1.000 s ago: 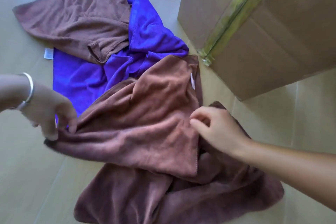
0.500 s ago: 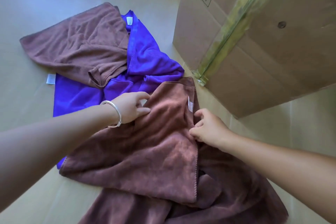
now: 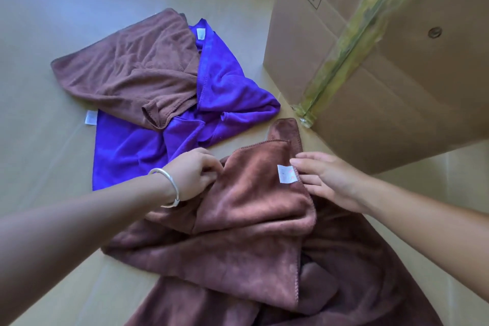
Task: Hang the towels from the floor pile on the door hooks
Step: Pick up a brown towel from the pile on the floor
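Underneath, a brown towel (image 3: 251,219) partly hidden, bottom edge cut off.

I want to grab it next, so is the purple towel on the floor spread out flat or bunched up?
Bunched up. The purple towel lies rumpled with folded-over edges, and a brown towel covers its upper left part.

Lying on the floor are three brown towels (image 3: 246,219), (image 3: 129,71), (image 3: 357,286), one purple towel (image 3: 227,87), and one cardboard box (image 3: 397,74) sitting at upper right, with two hands (image 3: 194,174), (image 3: 330,180) reaching in.
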A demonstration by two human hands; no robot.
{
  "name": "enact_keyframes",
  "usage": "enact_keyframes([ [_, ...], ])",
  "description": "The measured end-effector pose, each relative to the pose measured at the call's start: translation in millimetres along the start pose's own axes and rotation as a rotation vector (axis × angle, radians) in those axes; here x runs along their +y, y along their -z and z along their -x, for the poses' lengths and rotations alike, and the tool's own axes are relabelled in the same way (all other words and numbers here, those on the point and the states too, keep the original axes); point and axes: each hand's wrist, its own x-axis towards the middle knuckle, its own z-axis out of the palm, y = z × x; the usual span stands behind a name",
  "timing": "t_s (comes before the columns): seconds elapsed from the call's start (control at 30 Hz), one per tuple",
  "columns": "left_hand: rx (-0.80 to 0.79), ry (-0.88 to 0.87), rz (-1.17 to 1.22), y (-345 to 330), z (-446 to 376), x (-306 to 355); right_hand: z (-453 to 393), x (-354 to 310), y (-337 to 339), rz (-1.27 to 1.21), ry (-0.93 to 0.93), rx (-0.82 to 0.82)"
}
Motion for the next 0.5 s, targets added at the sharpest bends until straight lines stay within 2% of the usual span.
enact_keyframes([
  [0.13, -0.024, 0.074, 0.046, 1.3, -0.5, 7.6, -5.1, -8.7, -16.0, 0.127, 0.044, 0.07],
  [0.23, -0.089, 0.128, -0.001, 1.0, 4.5, 7.4, -1.5, -16.4, -23.4, 0.18, 0.116, 0.005],
  [0.3, -0.132, 0.126, -0.123, 2.1, 7.6, 2.4, 3.8, -17.7, -18.9, 0.174, 0.137, -0.017],
  [0.43, -0.001, 0.078, -0.128, -2.6, 21.2, -9.9, 9.2, -2.4, 4.8, 0.139, 0.136, 0.089],
  [0.5, 0.097, 0.048, -0.108, -4.6, 26.8, -14.8, 8.3, 9.3, 17.9, 0.23, 0.121, 0.157],
])
